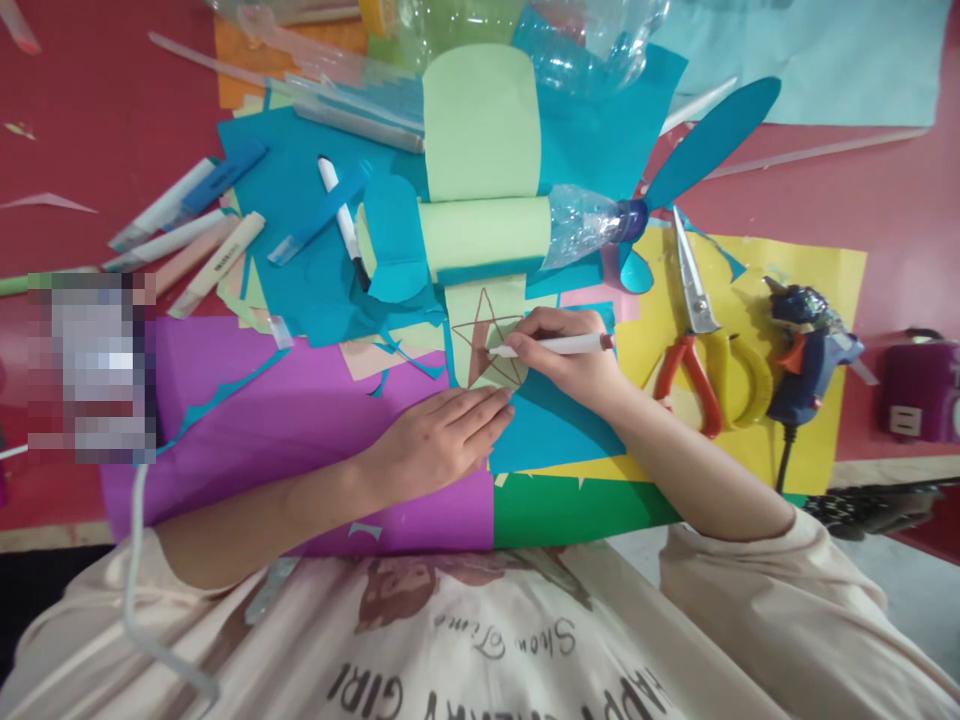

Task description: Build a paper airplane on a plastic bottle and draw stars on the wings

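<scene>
A toy plane made from a plastic bottle (581, 225) lies on coloured paper, wrapped in pale green paper with blue strips. Its near pale green paper wing (510, 296) carries a brown outlined star (484, 325), partly filled in on its left side. In my right hand (574, 360) is a white marker with a brownish-red end (574, 345), its tip at the star. My left hand (442, 440) lies flat, fingers stretched together, on the wing's lower edge. A blue paper propeller blade (712, 145) stands out from the bottle's cap (632, 220).
Red-handled scissors (690, 330), yellow-handled pliers or cutters (746, 380) and a blue glue gun (806, 365) lie on yellow paper (832, 300) at right. Several markers (217, 265) lie at left, near a blurred phone-like device (101, 370) with a cable. Clear plastic bottles (600, 45) lie at the back.
</scene>
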Demonstrator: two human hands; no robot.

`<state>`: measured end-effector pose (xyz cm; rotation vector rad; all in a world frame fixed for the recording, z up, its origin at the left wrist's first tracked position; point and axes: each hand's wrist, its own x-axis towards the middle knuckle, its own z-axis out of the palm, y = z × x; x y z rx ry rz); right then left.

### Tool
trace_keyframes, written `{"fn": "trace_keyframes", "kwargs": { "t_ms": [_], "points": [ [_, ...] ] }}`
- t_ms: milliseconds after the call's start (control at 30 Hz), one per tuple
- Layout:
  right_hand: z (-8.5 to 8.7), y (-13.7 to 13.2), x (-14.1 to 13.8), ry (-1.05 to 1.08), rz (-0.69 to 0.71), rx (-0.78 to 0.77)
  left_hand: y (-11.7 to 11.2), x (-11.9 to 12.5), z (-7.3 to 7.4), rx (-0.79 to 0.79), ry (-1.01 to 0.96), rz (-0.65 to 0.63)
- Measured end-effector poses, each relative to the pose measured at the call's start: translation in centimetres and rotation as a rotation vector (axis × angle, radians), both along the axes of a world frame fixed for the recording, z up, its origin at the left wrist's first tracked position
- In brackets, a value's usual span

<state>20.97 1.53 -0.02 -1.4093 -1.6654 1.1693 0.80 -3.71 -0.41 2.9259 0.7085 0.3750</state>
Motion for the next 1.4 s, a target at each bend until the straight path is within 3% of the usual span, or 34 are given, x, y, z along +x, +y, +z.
{"fn": "trace_keyframes", "kwargs": {
  "t_ms": [1133, 1400],
  "points": [
    [0.06, 0.02, 0.05, 0.033, 0.001, -0.002, -0.01, 0.08, 0.08, -0.009, -0.013, 0.001],
    [-0.20, 0.01, 0.04, 0.034, -0.108, 0.018, -0.01, -0.02, -0.11, -0.013, -0.008, -0.004]
  ]
}}
